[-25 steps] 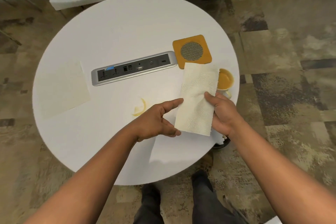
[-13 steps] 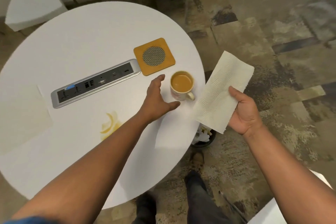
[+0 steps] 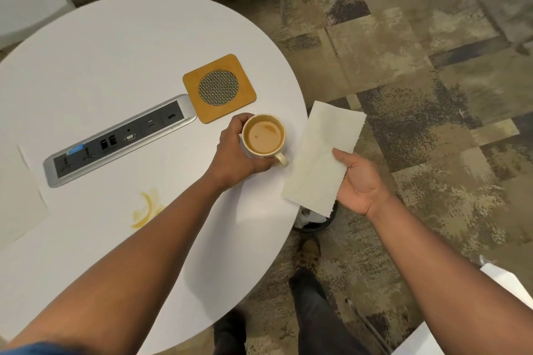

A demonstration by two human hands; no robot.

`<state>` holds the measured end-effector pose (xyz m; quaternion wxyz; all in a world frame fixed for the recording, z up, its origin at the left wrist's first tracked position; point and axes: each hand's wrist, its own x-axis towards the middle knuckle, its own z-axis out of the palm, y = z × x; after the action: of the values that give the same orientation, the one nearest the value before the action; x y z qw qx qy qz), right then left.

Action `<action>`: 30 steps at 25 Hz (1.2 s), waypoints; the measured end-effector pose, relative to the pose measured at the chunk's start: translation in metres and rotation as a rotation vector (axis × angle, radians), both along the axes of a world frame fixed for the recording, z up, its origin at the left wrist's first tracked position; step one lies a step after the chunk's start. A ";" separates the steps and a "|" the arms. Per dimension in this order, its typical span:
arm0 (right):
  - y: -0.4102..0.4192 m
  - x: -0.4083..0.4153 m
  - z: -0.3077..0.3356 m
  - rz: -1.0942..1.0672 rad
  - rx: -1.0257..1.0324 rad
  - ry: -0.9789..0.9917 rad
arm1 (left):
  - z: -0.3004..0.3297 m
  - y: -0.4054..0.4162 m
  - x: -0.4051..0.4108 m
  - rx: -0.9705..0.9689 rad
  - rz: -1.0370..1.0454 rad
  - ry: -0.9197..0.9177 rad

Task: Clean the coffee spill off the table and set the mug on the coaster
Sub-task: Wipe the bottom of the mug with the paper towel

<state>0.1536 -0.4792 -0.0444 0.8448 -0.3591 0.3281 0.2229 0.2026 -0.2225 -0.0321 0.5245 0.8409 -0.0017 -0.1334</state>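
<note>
The left hand (image 3: 233, 153) wraps around the mug (image 3: 264, 135), just below the coaster (image 3: 219, 88). The right hand (image 3: 360, 181) pinches a paper towel (image 3: 320, 153). The coffee spill (image 3: 145, 209) sits left of the left arm.

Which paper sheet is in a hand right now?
The paper towel pinched by the right hand, off the table's right edge; the other sheet lies flat, untouched, far left.

**Mug beside coaster, spill unwiped**

The cream mug (image 3: 264, 135) stands upright, full of milky coffee, just beside the orange square coaster (image 3: 219, 88) with its round mesh centre. A yellowish coffee spill (image 3: 145, 209) lies well apart, nearer the person.
</note>
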 end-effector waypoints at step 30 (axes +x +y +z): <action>0.075 -0.002 0.023 0.122 0.382 -0.034 | 0.080 0.002 -0.043 0.071 -0.088 -0.138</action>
<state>0.1511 -0.4037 -0.0214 0.8879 -0.2150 0.2433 0.3260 0.1598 -0.2201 0.0480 0.4866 0.8653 -0.0700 -0.0980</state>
